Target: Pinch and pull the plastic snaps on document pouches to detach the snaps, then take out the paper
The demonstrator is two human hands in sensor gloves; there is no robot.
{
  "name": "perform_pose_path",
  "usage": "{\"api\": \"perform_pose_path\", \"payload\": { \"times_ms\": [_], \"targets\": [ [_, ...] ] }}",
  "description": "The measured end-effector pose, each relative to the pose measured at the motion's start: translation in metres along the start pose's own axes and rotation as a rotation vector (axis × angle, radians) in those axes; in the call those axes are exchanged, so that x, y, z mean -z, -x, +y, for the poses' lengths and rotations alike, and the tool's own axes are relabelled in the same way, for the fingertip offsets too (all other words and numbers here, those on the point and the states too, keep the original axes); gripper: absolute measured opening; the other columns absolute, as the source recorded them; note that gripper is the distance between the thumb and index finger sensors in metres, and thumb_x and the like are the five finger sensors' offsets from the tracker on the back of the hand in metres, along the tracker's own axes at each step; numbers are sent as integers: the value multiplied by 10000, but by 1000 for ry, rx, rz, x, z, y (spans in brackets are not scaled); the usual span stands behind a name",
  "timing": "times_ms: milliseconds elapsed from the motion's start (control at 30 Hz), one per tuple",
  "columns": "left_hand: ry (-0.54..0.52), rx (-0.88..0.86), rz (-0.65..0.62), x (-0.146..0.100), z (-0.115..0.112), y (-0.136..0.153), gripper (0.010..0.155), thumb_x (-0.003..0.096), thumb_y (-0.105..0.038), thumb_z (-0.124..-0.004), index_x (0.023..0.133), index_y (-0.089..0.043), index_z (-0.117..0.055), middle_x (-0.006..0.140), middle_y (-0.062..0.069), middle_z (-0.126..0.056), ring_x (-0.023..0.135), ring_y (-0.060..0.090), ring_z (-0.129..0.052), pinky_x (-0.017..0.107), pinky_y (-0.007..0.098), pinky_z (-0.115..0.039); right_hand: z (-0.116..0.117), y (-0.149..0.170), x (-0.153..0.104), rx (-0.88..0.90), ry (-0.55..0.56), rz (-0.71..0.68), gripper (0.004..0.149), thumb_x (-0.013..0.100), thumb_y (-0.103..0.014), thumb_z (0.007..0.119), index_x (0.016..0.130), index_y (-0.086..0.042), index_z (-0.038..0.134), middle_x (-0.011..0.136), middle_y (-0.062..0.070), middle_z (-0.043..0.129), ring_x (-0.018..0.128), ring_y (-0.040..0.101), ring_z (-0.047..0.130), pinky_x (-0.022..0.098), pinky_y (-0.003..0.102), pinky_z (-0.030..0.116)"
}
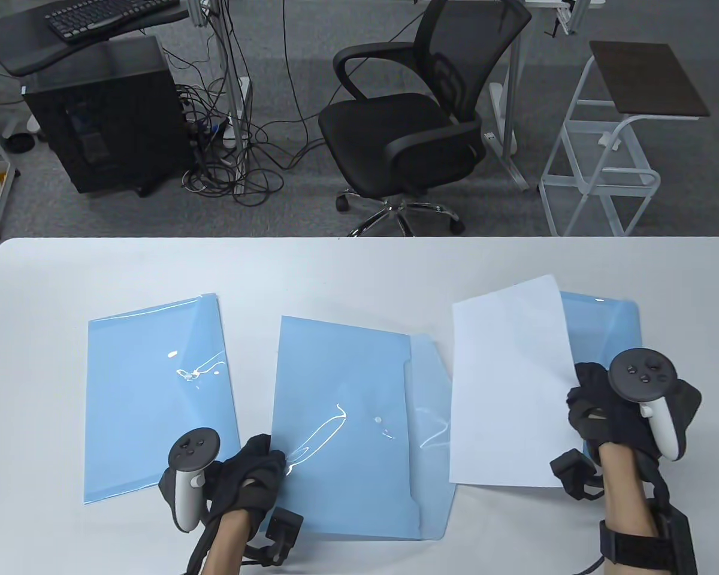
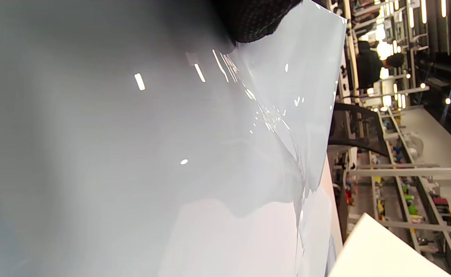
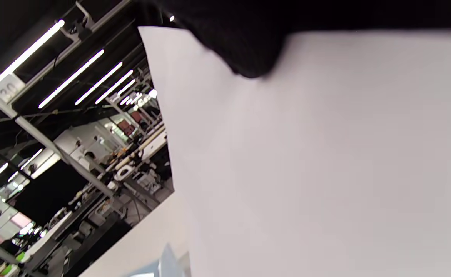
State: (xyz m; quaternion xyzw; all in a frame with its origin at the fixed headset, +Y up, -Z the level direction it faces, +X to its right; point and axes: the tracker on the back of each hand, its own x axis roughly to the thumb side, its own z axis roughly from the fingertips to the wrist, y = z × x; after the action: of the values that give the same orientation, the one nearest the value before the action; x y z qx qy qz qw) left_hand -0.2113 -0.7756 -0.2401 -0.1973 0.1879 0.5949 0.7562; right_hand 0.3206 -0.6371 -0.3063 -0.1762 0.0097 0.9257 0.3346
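Three light-blue document pouches lie on the white table [image 1: 347, 269]. My left hand [image 1: 268, 466] grips the middle pouch [image 1: 341, 407] at its lower left edge; this pouch's flap [image 1: 432, 383] is folded open to the right, and a small snap [image 1: 378, 420] shows on its front. In the left wrist view the glossy middle pouch [image 2: 171, 146] fills the frame under my glove [image 2: 256, 19]. My right hand [image 1: 582, 402] pinches the right edge of a white paper sheet [image 1: 509, 389], which covers most of the right pouch [image 1: 605, 323]. The paper sheet [image 3: 325, 161] also fills the right wrist view.
The left pouch [image 1: 156, 395] lies flat and shut beside my left hand. Beyond the table's far edge stand a black office chair [image 1: 407, 132], a computer tower [image 1: 108, 120] and a white trolley [image 1: 617, 150].
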Motion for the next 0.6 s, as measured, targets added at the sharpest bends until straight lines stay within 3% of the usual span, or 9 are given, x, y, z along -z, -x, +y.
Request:
{"api": "perform_pose_path", "payload": {
  "times_ms": [133, 233, 400, 600],
  "targets": [
    [5, -18, 5, 0, 3, 0, 448, 554, -186, -690, 993, -108, -647, 833, 100, -901, 482, 233, -1061, 347, 331, -949, -24, 14, 14, -20, 77, 50, 463, 497, -90, 775, 959, -59, 765, 784, 178, 972, 459, 337, 1023, 289, 494, 905],
    [18, -33, 8, 1, 4, 1, 446, 553, -188, -690, 990, -110, -650, 829, 94, -903, 476, 232, -1058, 344, 333, -946, -25, 26, 24, -1, 76, 76, 463, 502, -98, 768, 964, -65, 760, 787, 171, 969, 463, 333, 1019, 293, 492, 903],
    [36, -35, 8, 2, 4, 0, 446, 553, -190, -689, 990, -109, -648, 826, 92, -904, 472, 231, -1056, 342, 336, -943, 1, 34, 42, 101, 16, 68, 462, 510, -117, 784, 966, -48, 755, 771, 167, 978, 445, 326, 1022, 280, 484, 905],
    [56, -26, 10, 2, 0, 0, 447, 554, -192, -688, 991, -104, -645, 826, 91, -902, 473, 234, -1054, 343, 340, -940, 51, 18, 61, 91, -60, 35, 472, 511, -138, 822, 969, -49, 751, 768, 158, 985, 445, 325, 1027, 281, 485, 906]
  ]
}}
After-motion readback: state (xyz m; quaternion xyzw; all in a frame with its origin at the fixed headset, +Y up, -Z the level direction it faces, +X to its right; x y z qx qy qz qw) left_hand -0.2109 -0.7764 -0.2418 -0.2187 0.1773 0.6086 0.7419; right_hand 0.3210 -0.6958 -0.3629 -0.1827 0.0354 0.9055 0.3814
